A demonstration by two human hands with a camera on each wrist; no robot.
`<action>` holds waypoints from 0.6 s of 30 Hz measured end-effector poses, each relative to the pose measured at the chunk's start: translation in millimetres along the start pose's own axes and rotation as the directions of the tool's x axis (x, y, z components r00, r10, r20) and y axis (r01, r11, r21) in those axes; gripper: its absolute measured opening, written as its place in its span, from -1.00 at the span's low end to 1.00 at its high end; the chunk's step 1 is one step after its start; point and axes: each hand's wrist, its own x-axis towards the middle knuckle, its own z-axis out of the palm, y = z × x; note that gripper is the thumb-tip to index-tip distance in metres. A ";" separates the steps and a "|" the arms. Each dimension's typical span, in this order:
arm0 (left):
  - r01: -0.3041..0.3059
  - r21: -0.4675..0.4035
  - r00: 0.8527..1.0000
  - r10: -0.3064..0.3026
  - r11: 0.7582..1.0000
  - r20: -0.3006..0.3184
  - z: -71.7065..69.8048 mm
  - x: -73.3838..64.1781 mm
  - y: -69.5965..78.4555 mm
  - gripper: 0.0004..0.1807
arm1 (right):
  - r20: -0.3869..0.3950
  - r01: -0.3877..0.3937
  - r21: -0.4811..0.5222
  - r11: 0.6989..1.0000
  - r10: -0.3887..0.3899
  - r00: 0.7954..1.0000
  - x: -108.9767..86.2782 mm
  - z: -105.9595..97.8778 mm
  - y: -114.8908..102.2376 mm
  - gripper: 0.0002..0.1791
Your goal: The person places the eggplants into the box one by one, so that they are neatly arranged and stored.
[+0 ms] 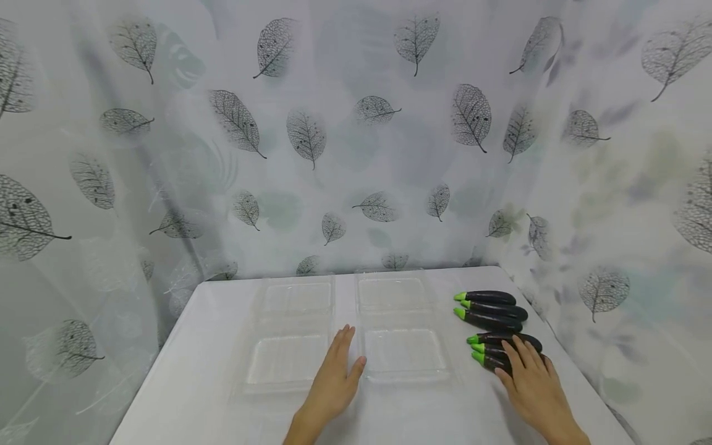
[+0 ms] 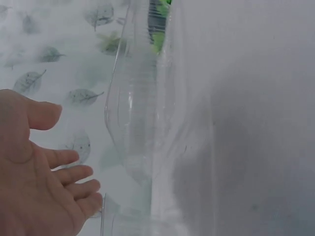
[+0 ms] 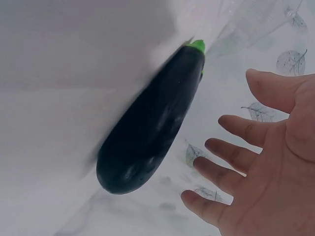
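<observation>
Several dark purple eggplants with green stem ends lie on the right side of the table in two groups: a farther group [image 1: 492, 319] and a nearer group [image 1: 503, 338]. My right hand [image 1: 535, 389] is over the nearer group, fingers spread and partly covering it. One eggplant [image 3: 150, 123] fills the middle of the right wrist view, beside the extended fingers. Between the two nearer clear plastic trays, left [image 1: 278, 388] and right [image 1: 408, 375], is my left hand [image 1: 334, 380], palm turned sideways and fingers extended. Nothing is in its grasp.
Two more clear plastic trays, left [image 1: 297, 281] and right [image 1: 392, 274], stand behind the nearer ones. The white table [image 1: 183, 377] ends at a leaf-printed curtain [image 1: 345, 154] at the back and sides.
</observation>
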 end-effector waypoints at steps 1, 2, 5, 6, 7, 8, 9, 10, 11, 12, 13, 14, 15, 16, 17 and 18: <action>0.006 -0.028 1.000 -0.006 1.000 0.008 2.4 1.1 0.4 -0.24 | -0.009 0.000 -0.008 1.000 0.000 1.000 -0.2 0.5 1.6 -0.30; 0.011 -0.058 1.000 -0.010 0.998 0.013 4.8 2.1 1.0 -0.24 | -0.016 -0.003 -0.012 1.000 0.003 1.000 -0.4 0.9 3.0 -0.29; 0.021 -0.135 1.000 -0.021 0.991 0.005 12.9 5.4 1.6 -0.27 | -0.029 -0.018 -0.016 1.000 0.017 0.999 -0.8 2.5 7.3 -0.25; 0.023 -0.156 1.000 -0.024 0.987 -0.004 15.8 6.5 1.5 -0.28 | -0.038 -0.019 -0.017 1.000 0.018 0.999 -0.9 2.8 8.5 -0.24; 0.023 -0.167 1.000 -0.026 0.986 -0.016 18.6 7.6 1.4 -0.28 | -0.046 -0.020 -0.016 1.000 0.019 0.999 -1.1 3.0 9.4 -0.24; 0.023 -0.174 0.999 -0.029 0.985 -0.029 21.2 8.7 1.4 -0.28 | -0.055 -0.021 -0.016 1.000 0.020 0.998 -1.2 3.2 10.3 -0.23; 0.018 -0.180 0.999 -0.026 0.984 -0.046 23.7 9.7 1.3 -0.29 | -0.060 -0.023 -0.014 1.000 0.023 0.998 -1.2 3.2 11.0 -0.23; 0.019 -0.188 0.998 -0.030 0.982 -0.057 25.8 10.6 1.6 -0.28 | -0.065 -0.025 -0.011 1.000 0.024 0.998 -1.4 3.2 11.7 -0.23; 0.024 -0.201 0.997 -0.039 0.979 -0.067 27.7 11.5 1.9 -0.28 | -0.066 -0.029 -0.009 1.000 0.028 0.997 -1.5 3.1 12.2 -0.24; 0.029 -0.211 0.996 -0.046 0.977 -0.077 29.6 12.4 2.1 -0.28 | -0.065 -0.031 -0.005 0.999 0.031 0.997 -1.4 2.6 12.9 -0.24; 0.030 -0.224 0.995 -0.050 0.974 -0.086 31.1 13.2 2.6 -0.27 | -0.060 -0.039 0.003 0.999 0.040 0.997 -1.5 2.4 13.6 -0.24; 0.032 -0.240 0.994 -0.056 0.970 -0.093 32.6 14.0 3.2 -0.26 | -0.051 -0.049 0.011 0.999 0.049 0.998 -1.7 2.1 14.3 -0.25; 0.032 -0.255 0.993 -0.060 0.966 -0.101 34.1 14.7 3.6 -0.26 | -0.038 -0.060 0.020 0.998 0.060 0.997 -1.8 1.4 14.9 -0.25; 0.035 -0.270 0.992 -0.066 0.962 -0.106 35.8 15.5 3.9 -0.25 | -0.029 -0.068 0.026 0.997 0.069 0.997 -2.0 1.1 15.7 -0.26; 0.037 -0.282 0.991 -0.071 0.959 -0.113 37.6 16.2 3.9 -0.25 | -0.020 -0.077 0.033 0.997 0.077 0.997 -2.1 0.7 16.4 -0.26; 0.038 -0.297 0.990 -0.076 0.954 -0.119 39.4 17.0 3.8 -0.25 | -0.013 -0.085 0.037 0.996 0.085 0.996 -2.0 0.3 17.1 -0.27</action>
